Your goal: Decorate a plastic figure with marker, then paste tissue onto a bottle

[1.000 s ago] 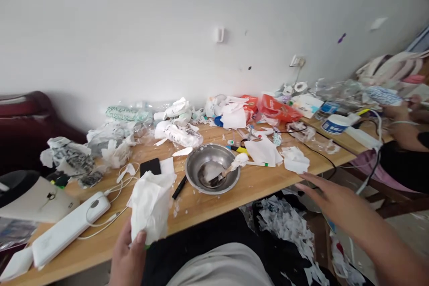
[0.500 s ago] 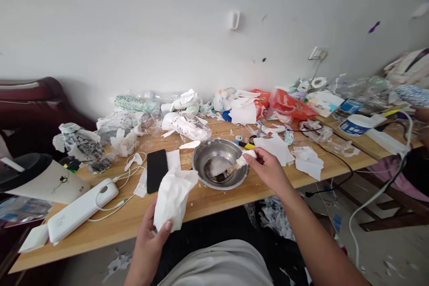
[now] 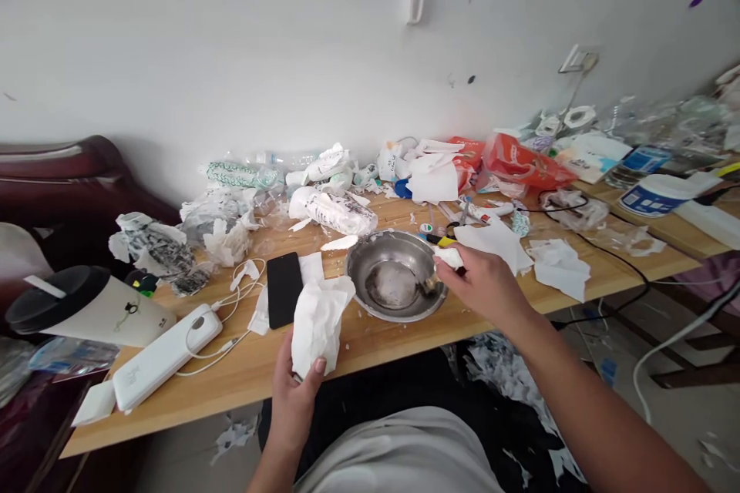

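My left hand (image 3: 296, 399) is closed round a crumpled white tissue (image 3: 317, 320) at the near edge of the wooden table (image 3: 231, 377). My right hand (image 3: 484, 283) is closed on a brush (image 3: 444, 260) whose handle is wrapped in white paper. Its bristle end dips over the right rim of a round metal bowl (image 3: 393, 285). A black phone (image 3: 284, 289) lies flat just left of the tissue.
Crumpled paper and plastic wrappers (image 3: 332, 208) litter the back of the table. A white power bank (image 3: 165, 354) with a white cable lies at the left, near a black-lidded cup (image 3: 86, 312) on its side. An orange bag (image 3: 517, 162) and a white tub (image 3: 656, 196) sit at the right. Paper scraps cover the floor.
My right hand came in from the right, took hold of the brush at the bowl and lifted its handle. My left hand shifted right with the tissue.
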`<move>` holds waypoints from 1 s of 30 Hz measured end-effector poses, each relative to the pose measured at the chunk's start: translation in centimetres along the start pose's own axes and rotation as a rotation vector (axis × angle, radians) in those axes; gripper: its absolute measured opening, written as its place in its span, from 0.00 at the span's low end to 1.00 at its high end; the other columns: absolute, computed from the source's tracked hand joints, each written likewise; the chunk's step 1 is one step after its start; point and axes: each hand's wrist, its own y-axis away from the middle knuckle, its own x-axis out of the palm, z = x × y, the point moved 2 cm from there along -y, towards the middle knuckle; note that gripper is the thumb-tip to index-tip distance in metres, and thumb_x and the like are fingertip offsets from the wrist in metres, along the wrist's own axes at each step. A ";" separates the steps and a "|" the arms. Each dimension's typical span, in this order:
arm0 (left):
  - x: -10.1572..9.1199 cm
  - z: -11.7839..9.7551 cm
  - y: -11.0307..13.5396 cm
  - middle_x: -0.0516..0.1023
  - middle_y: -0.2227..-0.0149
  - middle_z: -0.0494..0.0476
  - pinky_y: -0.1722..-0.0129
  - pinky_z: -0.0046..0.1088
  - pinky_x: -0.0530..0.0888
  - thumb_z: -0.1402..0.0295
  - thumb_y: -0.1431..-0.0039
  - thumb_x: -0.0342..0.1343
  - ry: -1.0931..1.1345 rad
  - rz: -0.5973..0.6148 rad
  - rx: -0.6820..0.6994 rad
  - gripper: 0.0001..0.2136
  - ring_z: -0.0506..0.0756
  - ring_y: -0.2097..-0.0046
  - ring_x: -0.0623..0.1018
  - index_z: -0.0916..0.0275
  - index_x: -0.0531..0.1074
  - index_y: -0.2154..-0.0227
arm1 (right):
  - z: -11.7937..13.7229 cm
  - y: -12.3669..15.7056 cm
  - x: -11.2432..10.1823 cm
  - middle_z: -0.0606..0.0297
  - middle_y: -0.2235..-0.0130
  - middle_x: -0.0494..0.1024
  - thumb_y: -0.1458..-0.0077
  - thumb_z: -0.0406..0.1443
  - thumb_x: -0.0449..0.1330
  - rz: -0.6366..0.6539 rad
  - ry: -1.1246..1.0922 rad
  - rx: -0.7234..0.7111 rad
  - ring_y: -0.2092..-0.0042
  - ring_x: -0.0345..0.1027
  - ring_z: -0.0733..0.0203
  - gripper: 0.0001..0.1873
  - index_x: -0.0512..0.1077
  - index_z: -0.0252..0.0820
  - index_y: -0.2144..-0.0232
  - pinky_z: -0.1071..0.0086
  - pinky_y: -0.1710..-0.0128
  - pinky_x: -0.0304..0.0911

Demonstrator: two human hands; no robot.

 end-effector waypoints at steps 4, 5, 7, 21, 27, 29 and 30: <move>2.5 -0.1 0.2 0.83 0.51 0.65 0.48 0.44 0.76 0.50 0.48 0.66 0.270 0.173 -0.100 0.37 0.67 0.48 0.81 0.57 0.65 0.37 | 0.5 -0.1 2.7 0.67 0.79 0.70 0.38 0.48 0.54 0.073 -0.087 0.047 0.77 0.60 0.62 0.18 0.64 0.45 0.76 0.69 0.75 0.53; 2.9 0.0 0.3 0.83 0.51 0.65 0.48 0.44 0.77 0.50 0.49 0.66 0.294 0.176 -0.111 0.37 0.67 0.48 0.81 0.56 0.66 0.37 | 0.8 -0.1 3.3 0.68 0.80 0.68 0.38 0.48 0.54 0.082 -0.107 0.056 0.78 0.59 0.63 0.20 0.63 0.45 0.77 0.69 0.76 0.52; 3.4 0.3 0.3 0.82 0.49 0.64 0.49 0.42 0.77 0.50 0.52 0.68 0.300 0.155 -0.136 0.38 0.67 0.48 0.81 0.55 0.67 0.38 | 1.6 -0.4 4.1 0.70 0.81 0.65 0.38 0.49 0.55 0.100 -0.137 0.066 0.78 0.57 0.64 0.22 0.60 0.46 0.78 0.69 0.77 0.50; 6.3 -2.6 0.2 0.75 0.39 0.63 0.38 0.49 0.70 0.46 0.39 0.54 0.596 0.232 -0.262 0.35 0.68 0.38 0.74 0.50 0.58 0.32 | 2.9 -4.9 4.2 0.65 0.72 0.76 0.38 0.43 0.59 0.316 -0.260 -0.025 0.69 0.69 0.61 0.15 0.69 0.42 0.74 0.71 0.69 0.56; 5.7 -2.1 -0.1 0.79 0.43 0.64 0.41 0.44 0.72 0.48 0.38 0.54 0.567 0.185 -0.247 0.33 0.66 0.41 0.76 0.54 0.62 0.33 | 0.9 -4.1 1.6 0.66 0.76 0.77 0.38 0.47 0.57 0.420 -0.300 0.039 0.75 0.69 0.61 0.19 0.71 0.42 0.75 0.71 0.74 0.57; 4.7 -1.6 -0.4 0.81 0.46 0.65 0.45 0.40 0.76 0.50 0.41 0.58 0.492 0.168 -0.229 0.33 0.65 0.43 0.78 0.57 0.64 0.35 | 0.1 -4.5 1.1 0.62 0.73 0.79 0.35 0.46 0.54 0.314 -0.283 0.070 0.71 0.71 0.59 0.18 0.72 0.41 0.71 0.70 0.71 0.58; 4.2 -1.4 -0.6 0.82 0.48 0.65 0.48 0.38 0.77 0.50 0.43 0.61 0.448 0.159 -0.213 0.34 0.65 0.46 0.80 0.58 0.64 0.35 | -0.1 -4.8 1.2 0.60 0.71 0.79 0.35 0.45 0.53 0.272 -0.279 0.074 0.68 0.72 0.57 0.17 0.72 0.41 0.69 0.69 0.69 0.59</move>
